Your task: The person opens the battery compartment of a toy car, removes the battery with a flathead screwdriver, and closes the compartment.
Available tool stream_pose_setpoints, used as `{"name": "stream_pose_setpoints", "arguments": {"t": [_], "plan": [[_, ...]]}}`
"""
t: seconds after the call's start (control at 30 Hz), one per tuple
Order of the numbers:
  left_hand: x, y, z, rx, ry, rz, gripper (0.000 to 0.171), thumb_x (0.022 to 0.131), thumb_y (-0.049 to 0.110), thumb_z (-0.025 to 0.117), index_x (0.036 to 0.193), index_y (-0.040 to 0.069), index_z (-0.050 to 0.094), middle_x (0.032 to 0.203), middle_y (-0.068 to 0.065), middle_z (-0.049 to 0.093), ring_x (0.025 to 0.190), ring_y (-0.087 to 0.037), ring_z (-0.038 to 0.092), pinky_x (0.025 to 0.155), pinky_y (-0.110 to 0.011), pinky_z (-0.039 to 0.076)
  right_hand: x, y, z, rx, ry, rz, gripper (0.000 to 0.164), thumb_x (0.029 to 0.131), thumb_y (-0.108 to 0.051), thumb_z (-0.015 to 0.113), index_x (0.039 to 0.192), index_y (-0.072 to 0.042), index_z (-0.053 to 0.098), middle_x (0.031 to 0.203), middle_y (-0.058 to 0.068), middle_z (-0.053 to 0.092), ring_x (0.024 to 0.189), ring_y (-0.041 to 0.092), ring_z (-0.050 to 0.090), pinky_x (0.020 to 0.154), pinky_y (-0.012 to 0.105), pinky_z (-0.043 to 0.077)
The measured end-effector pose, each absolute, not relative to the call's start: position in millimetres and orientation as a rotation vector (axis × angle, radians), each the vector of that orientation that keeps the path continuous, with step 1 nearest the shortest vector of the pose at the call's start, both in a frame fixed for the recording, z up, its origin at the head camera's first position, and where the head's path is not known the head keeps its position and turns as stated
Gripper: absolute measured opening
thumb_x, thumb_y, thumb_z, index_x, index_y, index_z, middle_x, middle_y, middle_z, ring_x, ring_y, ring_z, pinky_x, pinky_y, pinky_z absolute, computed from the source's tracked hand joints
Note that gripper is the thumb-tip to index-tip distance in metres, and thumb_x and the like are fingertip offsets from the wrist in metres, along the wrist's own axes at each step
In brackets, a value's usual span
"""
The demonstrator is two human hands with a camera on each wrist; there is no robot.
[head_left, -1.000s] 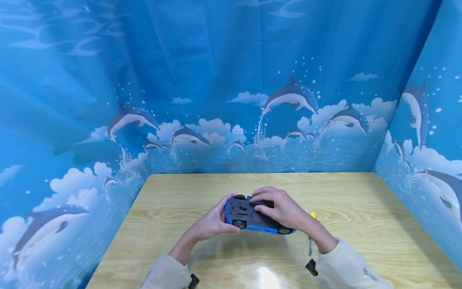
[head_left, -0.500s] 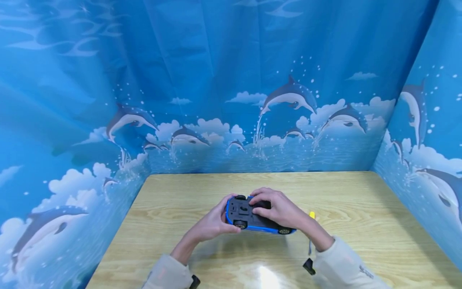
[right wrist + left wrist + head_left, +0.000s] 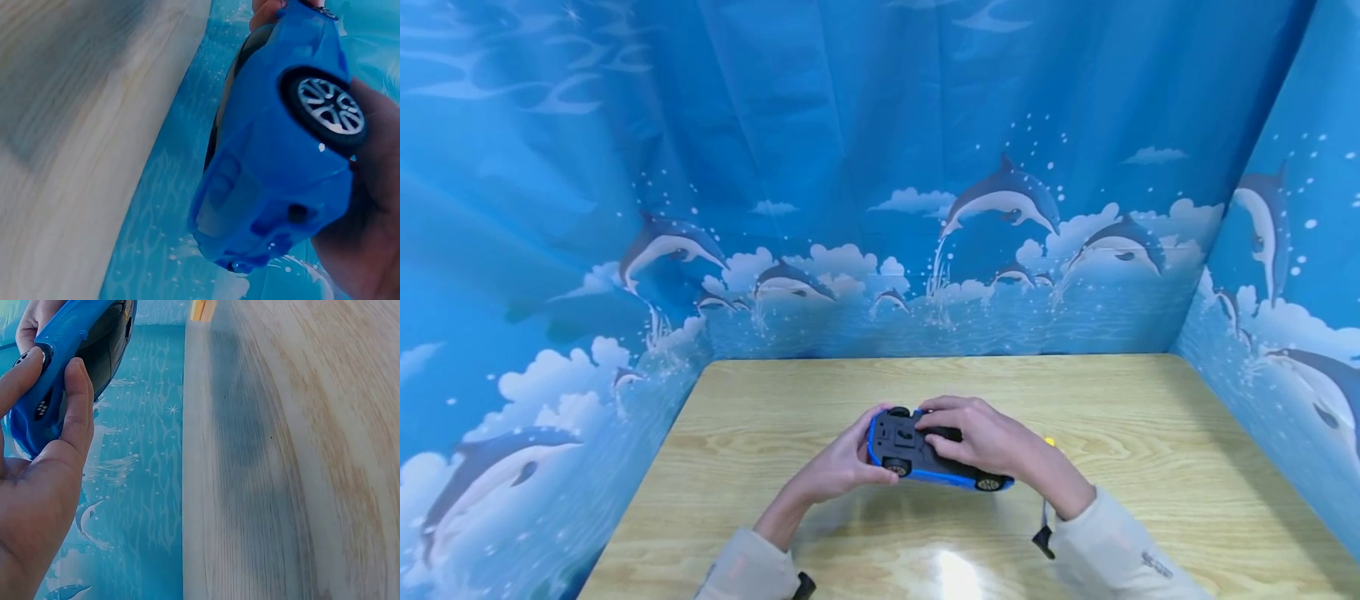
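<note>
One blue toy car (image 3: 917, 457) is above the table (image 3: 760, 417), between left and right edges, underside up. The left hand (image 3: 841, 468) grips its end, probably for steadiness; fingers of the right hand (image 3: 981, 435) touch the underside, pinching unclear.

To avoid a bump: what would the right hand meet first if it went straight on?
The right hand would probably meet the toy car's dark underside first; exact depth is unclear.

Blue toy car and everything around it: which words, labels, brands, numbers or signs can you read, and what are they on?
None readable in any view.
Right sleeve: dark marking, too small and blurred to read.
Blue toy car: small white grid mark, no letters legible.
</note>
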State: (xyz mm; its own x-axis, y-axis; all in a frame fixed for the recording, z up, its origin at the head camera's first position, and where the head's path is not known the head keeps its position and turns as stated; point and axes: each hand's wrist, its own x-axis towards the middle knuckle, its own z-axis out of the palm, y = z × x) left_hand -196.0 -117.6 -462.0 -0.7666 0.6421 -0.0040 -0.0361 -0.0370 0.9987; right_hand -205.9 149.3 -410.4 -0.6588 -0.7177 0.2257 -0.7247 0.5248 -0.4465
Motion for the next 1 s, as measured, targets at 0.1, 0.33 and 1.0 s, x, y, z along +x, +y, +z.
{"name": "stream_pose_setpoints", "arguments": {"t": [0.1,0.33,1.0], "plan": [[-196.7,-117.8,-462.6,0.646,1.759,1.865,0.097,0.087,-0.007,0.074,0.164,0.016,0.019,0.159,-0.028,0.031,0.127,-0.036,0.059,0.1,-0.042,0.058,-206.2,148.2,-408.6,1.29,-2.742,0.769,0.026,0.102,-0.018,0.062,0.125,-0.014,0.073,0.135,0.01,0.064,0.12,0.026,0.064,0.095,0.042,0.061],[-196.8,-117.5,-463.9,0.645,1.781,1.86,0.096,0.087,-0.007,0.074,0.163,0.015,0.021,0.157,-0.027,0.036,0.126,-0.035,0.06,0.101,-0.041,0.058,-207.6,147.2,-409.9,1.302,-2.731,0.734,0.027,0.097,-0.014,0.062,0.121,-0.015,0.073,0.131,0.008,0.064,0.112,0.021,0.066,0.088,0.036,0.062],[-194.2,-108.5,-465.8,0.783,1.686,1.829,0.093,0.087,-0.006,0.074,0.162,0.014,0.022,0.151,-0.023,0.041,0.128,-0.032,0.059,0.105,-0.044,0.055,-211.2,149.6,-423.0,1.373,-2.619,0.84,0.03,0.091,0.009,0.051,0.098,-0.019,0.06,0.102,-0.007,0.051,0.085,0.01,0.05,0.072,0.023,0.048]]}}
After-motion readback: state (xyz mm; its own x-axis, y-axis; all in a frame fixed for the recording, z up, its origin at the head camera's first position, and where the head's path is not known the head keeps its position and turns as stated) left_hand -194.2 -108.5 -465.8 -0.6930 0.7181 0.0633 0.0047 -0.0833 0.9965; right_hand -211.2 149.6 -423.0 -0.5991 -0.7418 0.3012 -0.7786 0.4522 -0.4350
